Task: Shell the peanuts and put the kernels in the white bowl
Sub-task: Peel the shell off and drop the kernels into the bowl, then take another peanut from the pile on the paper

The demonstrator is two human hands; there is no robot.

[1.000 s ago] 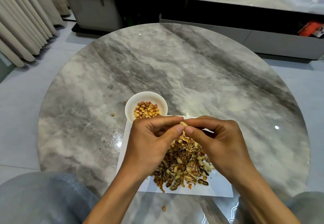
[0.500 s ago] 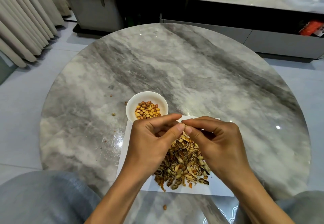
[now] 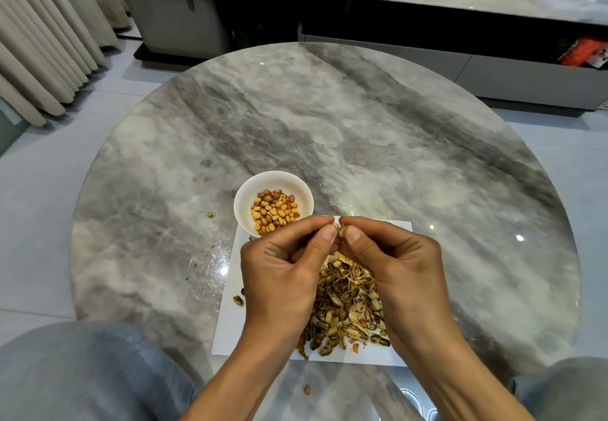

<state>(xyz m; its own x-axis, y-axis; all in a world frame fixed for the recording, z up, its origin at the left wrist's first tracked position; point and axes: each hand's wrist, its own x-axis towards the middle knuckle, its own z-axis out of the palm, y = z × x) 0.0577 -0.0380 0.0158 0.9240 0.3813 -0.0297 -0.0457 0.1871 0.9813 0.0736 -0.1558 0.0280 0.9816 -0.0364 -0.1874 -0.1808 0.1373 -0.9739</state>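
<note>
My left hand (image 3: 283,269) and my right hand (image 3: 391,266) meet above the white paper sheet (image 3: 230,325), both pinching one peanut (image 3: 338,230) between thumbs and forefingers. Its shell looks cracked at the thumb tips. Just beyond and left of the hands stands the white bowl (image 3: 273,179), holding several shelled kernels (image 3: 274,211). A heap of peanut shells and pods (image 3: 345,305) lies on the paper under and between my hands; my palms hide part of it.
Everything sits on a round grey marble table (image 3: 362,131). Loose bits of shell (image 3: 210,214) lie left of the bowl and one piece (image 3: 238,300) at the paper's left edge. My grey-clad knees (image 3: 82,371) are under the near rim. A long low cabinet (image 3: 427,25) stands behind.
Both hands stay together on the peanut and have shifted slightly away from me, toward the bowl; the thumbs now press closer on the shell.
</note>
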